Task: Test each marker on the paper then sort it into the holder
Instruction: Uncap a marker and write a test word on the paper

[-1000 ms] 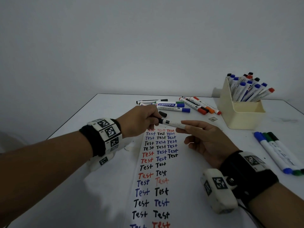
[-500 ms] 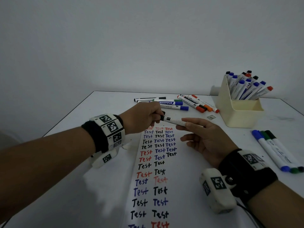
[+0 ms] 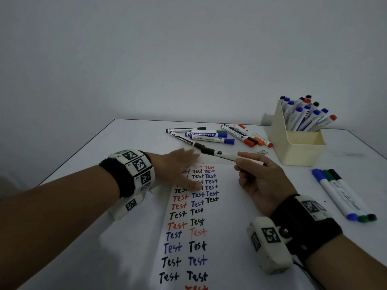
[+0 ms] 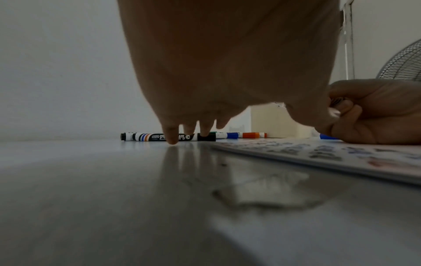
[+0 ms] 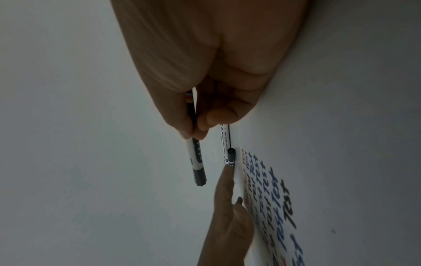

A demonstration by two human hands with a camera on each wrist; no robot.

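my right hand (image 3: 264,181) pinches a black whiteboard marker (image 3: 222,154) near its back end between thumb and fingertips, the barrel level above the top edge of the paper (image 3: 222,227) with its dark capped-looking end pointing left; i cannot tell for sure whether the cap is on. my left hand (image 3: 178,166) lies flat with fingers straight, holding nothing, pressing the paper's upper left part. i judge this one goes next to the cream holder (image 3: 297,147) at the right, which already stands full of markers, so i'd tilt it upright and drop it into a gap without knocking the others. loose markers (image 3: 209,137) lie beyond the paper, well apart from three more (image 3: 343,193) by the right edge.
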